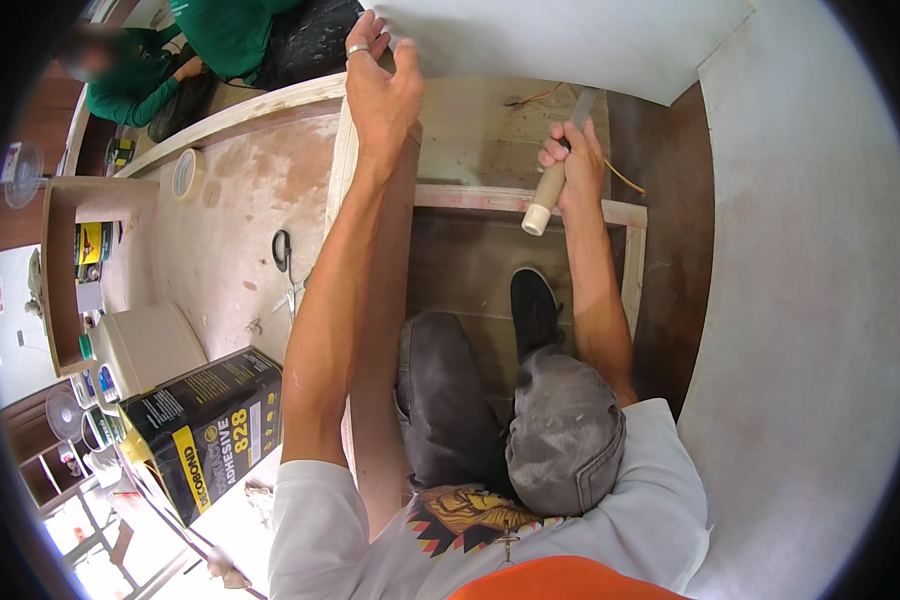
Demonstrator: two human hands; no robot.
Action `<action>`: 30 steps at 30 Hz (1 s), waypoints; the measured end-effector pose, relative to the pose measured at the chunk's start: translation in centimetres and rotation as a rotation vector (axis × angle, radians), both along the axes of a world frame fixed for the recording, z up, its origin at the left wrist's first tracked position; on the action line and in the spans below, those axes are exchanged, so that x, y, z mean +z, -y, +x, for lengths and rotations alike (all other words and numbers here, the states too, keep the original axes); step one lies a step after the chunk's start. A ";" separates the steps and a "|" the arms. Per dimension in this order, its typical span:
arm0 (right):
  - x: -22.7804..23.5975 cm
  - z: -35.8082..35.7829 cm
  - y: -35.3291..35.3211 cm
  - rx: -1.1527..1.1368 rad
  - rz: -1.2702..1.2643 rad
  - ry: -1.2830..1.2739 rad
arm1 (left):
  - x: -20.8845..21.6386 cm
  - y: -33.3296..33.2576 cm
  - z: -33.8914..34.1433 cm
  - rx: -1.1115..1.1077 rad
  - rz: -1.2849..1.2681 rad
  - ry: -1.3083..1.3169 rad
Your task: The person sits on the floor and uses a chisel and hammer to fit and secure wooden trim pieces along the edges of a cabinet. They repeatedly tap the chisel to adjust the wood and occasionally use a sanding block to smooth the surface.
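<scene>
A large pale panel (560, 40) stands across the far side, and my left hand (383, 90) is at its left corner, thumb on the face and fingers curled by the edge. In my right hand (582, 165) is a flat-bladed tool (544, 203) with a round beige handle. Its grey metal blade points away from me, with the tip close to the panel's lower edge; whether they touch I cannot tell. Beneath both hands lies a wooden frame (510, 197) with a crossbar.
Left of the frame, a worn board carries scissors (282, 252), a tape roll (184, 175) and a black-and-yellow adhesive can (205, 430). A beige container (150, 345) stands beside the can. Thin wire (625, 178) shows beyond the frame. A pale wall rises at right. People in green sit at far left.
</scene>
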State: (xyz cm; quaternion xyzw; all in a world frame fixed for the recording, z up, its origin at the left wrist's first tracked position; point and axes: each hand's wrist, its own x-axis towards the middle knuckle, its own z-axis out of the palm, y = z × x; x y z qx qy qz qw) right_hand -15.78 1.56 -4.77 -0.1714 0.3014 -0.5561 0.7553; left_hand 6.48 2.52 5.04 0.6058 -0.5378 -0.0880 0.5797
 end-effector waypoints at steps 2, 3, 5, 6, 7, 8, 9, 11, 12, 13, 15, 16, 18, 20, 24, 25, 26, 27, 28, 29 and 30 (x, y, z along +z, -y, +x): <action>0.6 0.5 0.9 -0.002 -0.007 0.023 | 0.3 0.2 -0.3 0.005 -0.005 -0.017; 0.8 0.8 1.2 -0.009 -0.006 0.034 | 0.5 0.1 -0.6 0.002 -0.003 -0.026; 0.9 2.1 3.0 -0.004 0.006 -0.015 | 0.2 0.6 -0.2 0.007 -0.012 -0.009; 0.8 2.7 4.0 -0.006 0.012 -0.036 | -0.2 0.8 0.1 0.002 -0.021 -0.019; 0.2 2.6 4.8 0.022 -0.013 -0.017 | 0.0 0.9 -0.2 -0.006 -0.028 -0.034; -0.3 2.5 5.3 0.049 -0.038 0.001 | 0.1 0.8 -0.7 -0.008 -0.021 -0.069; -1.0 2.5 5.1 0.087 -0.055 0.019 | -0.2 0.3 -0.5 -0.013 -0.009 -0.066; -0.5 1.9 2.3 0.088 -0.039 0.079 | -0.4 -0.1 0.7 0.002 -0.023 -0.052; -0.2 1.5 1.2 0.084 -0.024 0.107 | -0.3 0.0 0.5 0.002 -0.037 -0.018; 0.2 1.7 1.3 0.074 -0.017 0.111 | -0.1 0.0 0.4 0.012 -0.030 0.008; 0.8 1.9 1.5 0.047 0.001 0.118 | 0.2 0.2 -0.4 0.026 -0.009 0.060; -0.3 2.4 3.1 0.039 0.021 0.082 | -0.6 1.3 -1.4 0.133 -0.211 0.086; -2.6 3.6 6.2 0.089 -0.053 -0.013 | -0.7 1.2 -1.5 0.019 -0.084 -0.065; -2.6 4.9 6.3 0.122 -0.055 -0.051 | 0.1 0.3 -0.2 0.021 -0.015 -0.029; -3.6 4.0 5.9 0.091 0.146 0.217 | -0.4 0.4 -0.3 0.059 -0.007 0.089; -3.7 3.6 6.2 0.077 0.136 0.272 | -0.4 0.5 -0.7 0.055 -0.010 0.053; -3.8 3.3 6.4 0.062 0.126 0.326 | -0.4 0.7 -1.1 0.050 -0.013 0.016; -3.4 3.3 6.4 0.048 0.118 0.386 | -0.3 0.7 -1.1 0.046 -0.015 -0.016; -3.2 3.2 6.2 0.013 0.118 0.284 | 0.1 0.5 -1.1 0.068 0.039 -0.028; -3.1 3.3 5.7 0.009 0.127 0.285 | -0.1 0.3 -1.0 0.069 0.034 -0.027; -2.9 3.3 5.4 0.002 0.129 0.287 | -0.2 0.3 -0.9 0.066 0.022 -0.026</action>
